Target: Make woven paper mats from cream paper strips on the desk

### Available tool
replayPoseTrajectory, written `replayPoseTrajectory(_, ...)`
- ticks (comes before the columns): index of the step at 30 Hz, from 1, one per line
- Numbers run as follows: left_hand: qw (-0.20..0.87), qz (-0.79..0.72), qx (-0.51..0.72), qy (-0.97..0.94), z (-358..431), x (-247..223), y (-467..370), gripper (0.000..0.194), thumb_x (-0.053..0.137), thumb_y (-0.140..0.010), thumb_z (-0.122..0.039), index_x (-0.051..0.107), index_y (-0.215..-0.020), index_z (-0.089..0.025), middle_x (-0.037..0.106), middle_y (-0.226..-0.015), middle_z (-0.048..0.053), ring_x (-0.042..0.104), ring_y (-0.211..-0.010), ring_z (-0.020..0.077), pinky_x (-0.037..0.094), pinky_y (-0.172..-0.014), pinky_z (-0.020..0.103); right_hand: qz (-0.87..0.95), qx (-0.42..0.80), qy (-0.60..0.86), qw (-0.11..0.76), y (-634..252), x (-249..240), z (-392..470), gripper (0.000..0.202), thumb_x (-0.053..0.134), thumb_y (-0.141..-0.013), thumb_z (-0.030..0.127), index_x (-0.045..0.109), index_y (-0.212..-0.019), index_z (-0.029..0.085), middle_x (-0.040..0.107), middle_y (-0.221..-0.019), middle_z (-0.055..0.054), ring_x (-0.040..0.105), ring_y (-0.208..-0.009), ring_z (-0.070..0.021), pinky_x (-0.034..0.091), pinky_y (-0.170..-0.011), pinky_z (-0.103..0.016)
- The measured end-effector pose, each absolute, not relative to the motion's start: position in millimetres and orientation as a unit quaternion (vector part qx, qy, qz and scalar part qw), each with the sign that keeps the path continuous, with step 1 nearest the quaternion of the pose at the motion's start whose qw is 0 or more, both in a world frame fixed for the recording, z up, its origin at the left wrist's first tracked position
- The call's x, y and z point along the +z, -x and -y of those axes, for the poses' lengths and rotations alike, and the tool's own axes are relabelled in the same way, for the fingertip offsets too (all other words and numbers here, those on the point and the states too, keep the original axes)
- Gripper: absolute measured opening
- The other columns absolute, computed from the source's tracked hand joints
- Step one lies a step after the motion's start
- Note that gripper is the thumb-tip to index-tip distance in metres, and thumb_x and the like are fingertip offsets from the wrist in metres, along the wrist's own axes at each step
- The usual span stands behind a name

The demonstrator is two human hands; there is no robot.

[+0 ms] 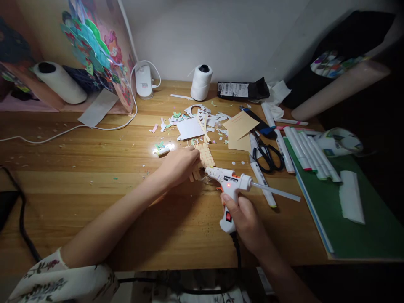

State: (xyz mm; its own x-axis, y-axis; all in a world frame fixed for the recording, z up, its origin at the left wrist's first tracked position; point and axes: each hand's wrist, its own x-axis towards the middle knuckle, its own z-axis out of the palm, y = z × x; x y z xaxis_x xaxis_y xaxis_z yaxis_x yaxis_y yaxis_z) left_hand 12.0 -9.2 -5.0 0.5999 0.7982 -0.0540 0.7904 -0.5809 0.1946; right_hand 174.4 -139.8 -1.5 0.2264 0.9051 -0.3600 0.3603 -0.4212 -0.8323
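My right hand (249,216) is wrapped round the handle of a white hot glue gun (232,185), with a clear glue stick (280,192) jutting from its back. A red light glows on its side. The gun's nozzle points left, close to the fingertips of my left hand (183,164). That hand is closed on a small tan card piece drawn with a brick pattern (206,155); its fingers hide part of the piece. Narrow tan strips (196,173) show just below those fingers. A white card (190,128) and paper scraps lie behind.
Black scissors (268,155), a marker (263,181) and tan card sheets (241,126) lie to the right. Several markers (311,153) rest on a green board (362,202). At the back stand a thread spool (201,84) and a white charger (144,82). The gun's black cord (236,248) hangs over the table's front edge.
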Motion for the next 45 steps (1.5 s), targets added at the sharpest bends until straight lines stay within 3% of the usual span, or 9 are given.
replayPoseTrajectory(12, 0.083, -0.419, 0.028, -0.904, 14, -3, -13, 0.024, 0.041, -0.092, -0.024, 0.06, -0.081, -0.014, 0.063, -0.082, 0.007, 0.058, -0.067, 0.0158, 0.035, -0.054, 0.027, 0.323, 0.442, 0.748, 0.374, -182, -4, 161, 0.039, 0.058, -0.072, 0.055, 0.063, -0.077, 0.017, 0.057, -0.059, 0.0, 0.055, -0.058, -0.0179, 0.044, -0.052, -0.026)
replayPoseTrajectory(24, 0.102, -0.374, -0.025, -0.921, 26, 11, -17, 0.023, 0.045, -0.089, -0.021, 0.064, -0.08, -0.014, 0.063, -0.084, 0.007, 0.058, -0.074, 0.0179, 0.037, -0.056, 0.028, 0.202, 0.43, 0.72, 0.506, -192, -7, 167, 0.034, 0.062, -0.071, 0.043, 0.06, -0.095, 0.018, 0.066, -0.079, -0.003, 0.061, -0.065, -0.0186, 0.05, -0.051, -0.025)
replayPoseTrajectory(27, 0.103, -0.388, -0.037, -0.915, 30, 15, -20, 0.026, 0.044, -0.091, -0.026, 0.065, -0.08, -0.015, 0.063, -0.084, 0.007, 0.059, -0.075, 0.0177, 0.037, -0.056, 0.028, 0.208, 0.429, 0.725, 0.498, -193, -7, 167, 0.032, 0.061, -0.071, 0.044, 0.06, -0.091, 0.019, 0.066, -0.077, -0.002, 0.062, -0.064, -0.0192, 0.048, -0.049, -0.026)
replayPoseTrajectory(33, 0.065, -0.435, -0.031, -0.898, 32, 7, -24, 0.023, 0.041, -0.09, -0.017, 0.06, -0.078, -0.013, 0.061, -0.083, 0.008, 0.057, -0.068, 0.0161, 0.033, -0.051, 0.028, 0.237, 0.427, 0.721, 0.492, -195, -7, 168, 0.028, 0.059, -0.072, 0.045, 0.06, -0.08, 0.018, 0.062, -0.068, -0.002, 0.057, -0.057, -0.0171, 0.049, -0.051, -0.026)
replayPoseTrajectory(37, 0.098, -0.448, -0.006, -0.888, 33, 8, -30, 0.017, 0.047, -0.089, -0.027, 0.058, -0.092, -0.014, 0.062, -0.094, 0.008, 0.059, -0.078, 0.0187, 0.038, -0.057, 0.028, 0.222, 0.433, 0.724, 0.489, -197, -8, 170, 0.025, 0.059, -0.072, 0.044, 0.058, -0.08, 0.02, 0.057, -0.062, 0.001, 0.053, -0.052, -0.0153, 0.047, -0.048, -0.025)
replayPoseTrajectory(39, 0.112, -0.441, 0.0, -0.891, 33, 10, -34, 0.024, 0.053, -0.085, -0.035, 0.056, -0.099, -0.015, 0.06, -0.101, 0.008, 0.059, -0.085, 0.0208, 0.04, -0.06, 0.028, 0.218, 0.43, 0.722, 0.495, -199, -9, 170, 0.025, 0.06, -0.071, 0.043, 0.058, -0.081, 0.02, 0.055, -0.061, 0.002, 0.05, -0.051, -0.0144, 0.045, -0.047, -0.025)
replayPoseTrajectory(45, 0.096, -0.43, -0.038, -0.897, 30, 11, -47, 0.026, 0.052, -0.082, -0.034, 0.055, -0.094, -0.012, 0.059, -0.098, 0.011, 0.059, -0.082, 0.022, 0.041, -0.057, 0.029, 0.191, 0.438, 0.717, 0.508, -203, -9, 169, 0.032, 0.063, -0.067, 0.045, 0.06, -0.084, 0.018, 0.059, -0.064, 0.0, 0.053, -0.055, -0.0157, 0.046, -0.049, -0.025)
